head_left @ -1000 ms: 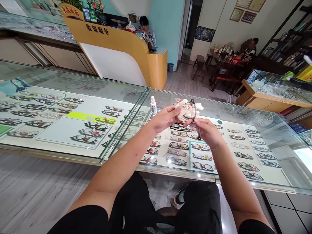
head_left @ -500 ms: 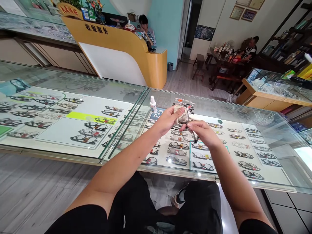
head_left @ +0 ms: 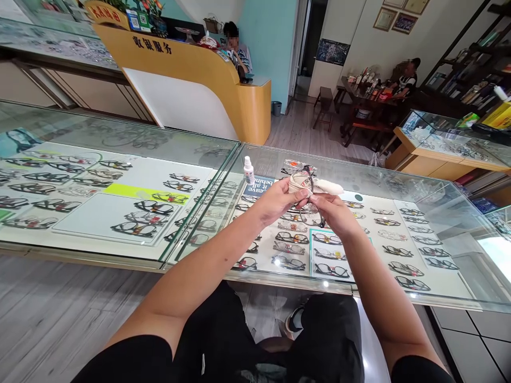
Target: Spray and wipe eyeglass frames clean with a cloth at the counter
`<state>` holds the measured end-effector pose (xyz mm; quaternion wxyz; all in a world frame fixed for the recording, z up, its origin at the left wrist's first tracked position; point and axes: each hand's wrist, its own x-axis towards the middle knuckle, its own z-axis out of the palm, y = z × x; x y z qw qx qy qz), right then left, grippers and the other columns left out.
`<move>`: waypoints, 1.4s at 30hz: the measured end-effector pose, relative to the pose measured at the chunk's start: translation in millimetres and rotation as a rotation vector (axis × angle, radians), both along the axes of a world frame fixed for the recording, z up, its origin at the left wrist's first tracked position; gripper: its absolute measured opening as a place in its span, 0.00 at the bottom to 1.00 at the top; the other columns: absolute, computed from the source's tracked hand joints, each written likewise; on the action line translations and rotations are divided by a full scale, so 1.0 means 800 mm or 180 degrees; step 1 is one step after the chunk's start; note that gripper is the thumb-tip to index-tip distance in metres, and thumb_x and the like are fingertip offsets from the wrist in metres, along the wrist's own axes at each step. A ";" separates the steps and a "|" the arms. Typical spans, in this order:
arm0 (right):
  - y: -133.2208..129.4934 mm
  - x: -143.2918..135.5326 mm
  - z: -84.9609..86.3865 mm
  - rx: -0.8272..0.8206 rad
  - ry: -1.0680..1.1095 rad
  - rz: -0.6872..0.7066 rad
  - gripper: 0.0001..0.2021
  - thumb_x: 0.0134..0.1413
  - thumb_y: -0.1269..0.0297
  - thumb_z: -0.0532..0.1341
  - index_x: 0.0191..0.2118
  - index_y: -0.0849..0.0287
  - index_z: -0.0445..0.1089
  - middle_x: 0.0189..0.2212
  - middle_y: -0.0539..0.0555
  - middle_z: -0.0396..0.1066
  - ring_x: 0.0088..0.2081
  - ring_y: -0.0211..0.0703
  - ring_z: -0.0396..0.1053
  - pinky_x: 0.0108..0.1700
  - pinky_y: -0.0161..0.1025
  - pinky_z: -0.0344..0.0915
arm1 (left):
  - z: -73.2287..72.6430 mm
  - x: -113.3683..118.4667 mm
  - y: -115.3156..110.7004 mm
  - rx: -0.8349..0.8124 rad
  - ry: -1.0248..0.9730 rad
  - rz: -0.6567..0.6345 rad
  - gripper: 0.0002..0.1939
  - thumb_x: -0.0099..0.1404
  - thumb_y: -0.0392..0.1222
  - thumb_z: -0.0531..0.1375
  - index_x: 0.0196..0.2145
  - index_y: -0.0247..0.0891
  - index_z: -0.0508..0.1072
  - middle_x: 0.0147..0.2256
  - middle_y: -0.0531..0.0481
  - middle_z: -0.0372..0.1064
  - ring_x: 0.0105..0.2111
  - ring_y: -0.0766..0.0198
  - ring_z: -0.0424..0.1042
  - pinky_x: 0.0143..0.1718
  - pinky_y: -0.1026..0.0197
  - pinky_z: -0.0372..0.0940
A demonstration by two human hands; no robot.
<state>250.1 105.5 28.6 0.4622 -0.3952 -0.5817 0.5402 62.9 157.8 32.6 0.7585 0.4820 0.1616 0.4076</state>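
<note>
Just right of the frame's centre, we hold 1 pair of dark-rimmed eyeglasses (head_left: 311, 215) above a glass-topped surface (head_left: 399, 183). Our left grip (head_left: 276, 202) is narrow around a cream cloth (head_left: 329, 187) bunched at the upper lens; our right grip (head_left: 336, 214) pinches the rims near their middle, with the other lens below. Left of the cloth, a small white bottle (head_left: 248, 171) stands upright. Beneath the glass, rows of spectacles (head_left: 292, 238) lie across the lower centre. At upper centre sits 1 person (head_left: 241, 56).
</note>
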 end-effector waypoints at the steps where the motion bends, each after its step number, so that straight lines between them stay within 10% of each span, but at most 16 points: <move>1: 0.000 -0.001 -0.001 -0.0023 0.0020 -0.0022 0.18 0.63 0.43 0.70 0.39 0.53 0.86 0.39 0.55 0.82 0.48 0.53 0.74 0.57 0.47 0.66 | 0.000 0.001 -0.001 0.0013 -0.0025 0.0045 0.26 0.53 0.50 0.82 0.34 0.34 0.72 0.25 0.55 0.71 0.23 0.72 0.68 0.27 0.65 0.58; 10: -0.005 -0.008 0.007 0.0107 -0.0332 0.0059 0.18 0.65 0.43 0.69 0.42 0.53 0.86 0.40 0.54 0.82 0.49 0.52 0.73 0.62 0.48 0.64 | -0.006 0.000 0.006 0.0000 0.0078 0.0337 0.29 0.59 0.64 0.75 0.36 0.33 0.75 0.27 0.51 0.74 0.19 0.69 0.68 0.22 0.63 0.62; 20: -0.006 0.000 0.008 -0.0073 -0.0056 0.0063 0.21 0.64 0.41 0.68 0.39 0.54 0.87 0.39 0.56 0.82 0.52 0.57 0.75 0.64 0.51 0.65 | 0.003 -0.015 0.012 0.0308 -0.0070 -0.0335 0.24 0.56 0.46 0.81 0.42 0.34 0.76 0.31 0.50 0.74 0.27 0.67 0.74 0.31 0.62 0.66; 28: -0.002 -0.014 -0.002 0.0265 -0.0311 0.0084 0.19 0.66 0.42 0.68 0.41 0.54 0.85 0.41 0.54 0.81 0.50 0.53 0.73 0.61 0.47 0.65 | -0.005 -0.004 0.010 0.0185 0.0069 0.0255 0.30 0.62 0.68 0.72 0.37 0.34 0.74 0.27 0.51 0.73 0.18 0.69 0.68 0.20 0.63 0.61; 35: -0.002 -0.007 0.001 0.0200 -0.0162 -0.0083 0.21 0.65 0.40 0.67 0.38 0.53 0.86 0.36 0.54 0.80 0.45 0.54 0.73 0.56 0.47 0.67 | 0.004 -0.012 0.010 0.0318 -0.0091 -0.0057 0.26 0.54 0.48 0.82 0.40 0.34 0.75 0.30 0.52 0.74 0.26 0.68 0.73 0.29 0.64 0.67; 42: -0.006 -0.015 -0.005 0.0272 -0.0305 -0.0010 0.20 0.64 0.41 0.69 0.40 0.53 0.85 0.36 0.54 0.79 0.48 0.55 0.73 0.58 0.48 0.66 | -0.001 -0.007 0.009 0.0314 0.0052 0.0145 0.31 0.64 0.70 0.70 0.35 0.35 0.71 0.27 0.49 0.74 0.18 0.68 0.70 0.21 0.63 0.62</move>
